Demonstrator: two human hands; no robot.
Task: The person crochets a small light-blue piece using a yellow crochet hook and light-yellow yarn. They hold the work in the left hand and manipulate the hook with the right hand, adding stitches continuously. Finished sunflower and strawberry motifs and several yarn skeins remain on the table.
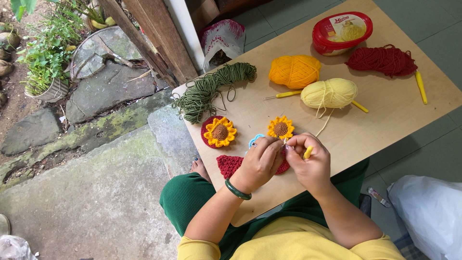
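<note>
Left hand (260, 163) pinches knobbly red crochet disc (230, 165); right hand (312, 161) grips yellow hook (307, 152).

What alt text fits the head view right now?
Both hands, left hand and right hand with a yellow crochet hook, work pale yellow yarn beside a crocheted sunflower on a wooden board. Orange, red and green yarn lie around.

light: soft, even daylight, bright overall | source: seems to come from about 11 o'clock, the outdoor side | shadows: short and faint beside the yarn balls (294, 71) on the counter (385, 115) | glare: mild sheen on the red tub lid (342, 30) | focus: sharp centre, hands slightly soft | edges: slight wide-angle bending at corners
</note>
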